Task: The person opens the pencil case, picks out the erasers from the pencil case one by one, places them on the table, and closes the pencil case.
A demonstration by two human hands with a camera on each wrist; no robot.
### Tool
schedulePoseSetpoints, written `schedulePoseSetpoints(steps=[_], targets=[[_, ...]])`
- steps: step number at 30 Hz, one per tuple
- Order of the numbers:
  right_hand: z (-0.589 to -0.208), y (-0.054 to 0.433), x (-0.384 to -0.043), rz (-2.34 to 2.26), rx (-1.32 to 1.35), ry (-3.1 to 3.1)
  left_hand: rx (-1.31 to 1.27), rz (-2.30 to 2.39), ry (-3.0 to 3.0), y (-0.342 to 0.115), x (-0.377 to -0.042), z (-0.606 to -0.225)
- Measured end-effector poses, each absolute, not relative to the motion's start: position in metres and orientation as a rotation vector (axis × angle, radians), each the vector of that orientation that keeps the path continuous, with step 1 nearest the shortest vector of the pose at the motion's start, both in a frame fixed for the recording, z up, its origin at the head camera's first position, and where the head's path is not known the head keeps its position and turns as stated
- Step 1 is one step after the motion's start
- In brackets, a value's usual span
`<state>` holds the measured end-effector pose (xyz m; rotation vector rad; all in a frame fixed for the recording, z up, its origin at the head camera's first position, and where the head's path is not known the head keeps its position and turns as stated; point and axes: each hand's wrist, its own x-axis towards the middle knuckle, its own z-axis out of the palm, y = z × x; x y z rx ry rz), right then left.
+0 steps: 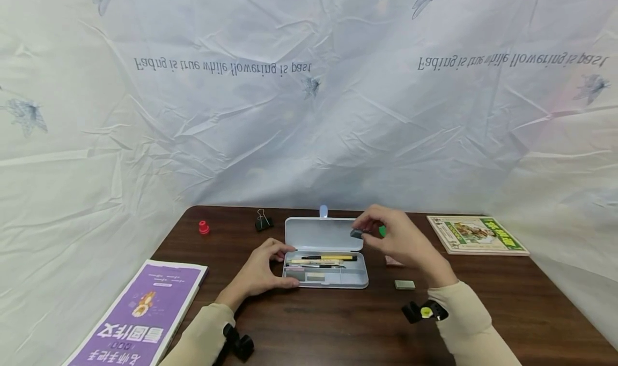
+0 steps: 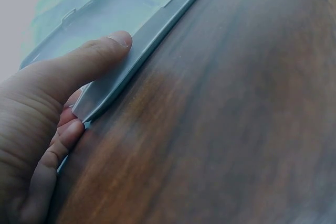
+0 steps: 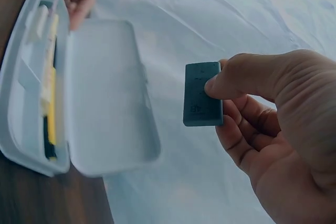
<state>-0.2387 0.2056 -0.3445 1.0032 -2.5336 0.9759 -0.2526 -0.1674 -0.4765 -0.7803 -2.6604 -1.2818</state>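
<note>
A pale grey pencil case lies open on the table, its lid tipped back. Several pens lie in its rear compartment; a grey block and a light block sit in the front one. My left hand holds the case's left end, thumb along the front wall and fingers round the corner. Above the lid's right side, my right hand pinches a dark eraser between thumb and fingers; faint lettering, apparently "4B", shows on its face.
Right of the case lie a small greenish-grey block and a partly hidden pink piece. A green thing shows behind my right hand. Around them are a binder clip, a red piece, a purple book and another book.
</note>
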Motion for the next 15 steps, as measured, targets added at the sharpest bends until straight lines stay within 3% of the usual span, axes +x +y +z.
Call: schedulePoseSetpoints(steps=[15], targets=[[-0.342,0.267,-0.223,0.875,0.904,-2.481,-0.77,-1.274,-2.667,-0.167,-0.252,-0.478]])
